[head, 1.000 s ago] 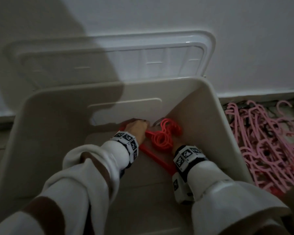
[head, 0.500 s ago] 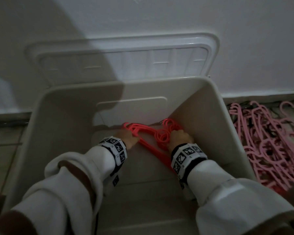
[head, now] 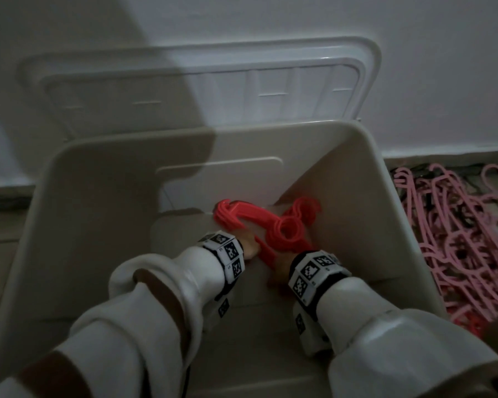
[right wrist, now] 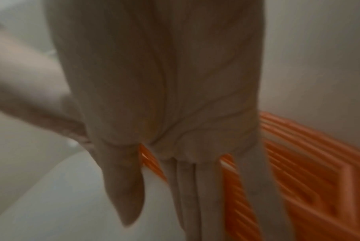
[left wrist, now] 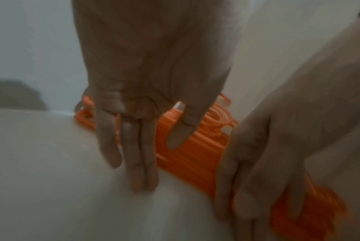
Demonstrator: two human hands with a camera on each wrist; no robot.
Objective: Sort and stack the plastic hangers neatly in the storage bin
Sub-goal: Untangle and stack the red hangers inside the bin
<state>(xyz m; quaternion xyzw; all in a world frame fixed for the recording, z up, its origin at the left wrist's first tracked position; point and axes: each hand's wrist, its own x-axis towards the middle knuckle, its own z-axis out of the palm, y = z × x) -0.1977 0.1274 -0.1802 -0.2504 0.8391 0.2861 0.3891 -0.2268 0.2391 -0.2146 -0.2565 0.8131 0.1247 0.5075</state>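
Two hands work low inside the bin [head: 78,214], a pale tub filling the middle of the head view, its lid [head: 202,90] leaning on the wall behind it at the top of the frame. Left of centre, the left hand [head: 249,248] reaches past its tagged wristband to the red hangers [head: 285,234]. In the left wrist view its fingers [left wrist: 137,154] run straight down to the bin floor, with the thumb lying flat on the stack's top edge; the grip is wide, pressing rather than clasping. The red stack lies at mid-frame in the bin's far right corner, on edge, hooks bunched toward the right wall. Just right of it, the right hand [head: 282,268] sits at the near end of the stack. The right wrist view is blurred, yet shows the fingers [right wrist: 197,195] straight and together against the hangers' side, thumb spread apart: a wide grip as well, touching only. At the far right of the head view, outside the bin, a tangled heap of pink hangers [head: 454,239] covers the floor.
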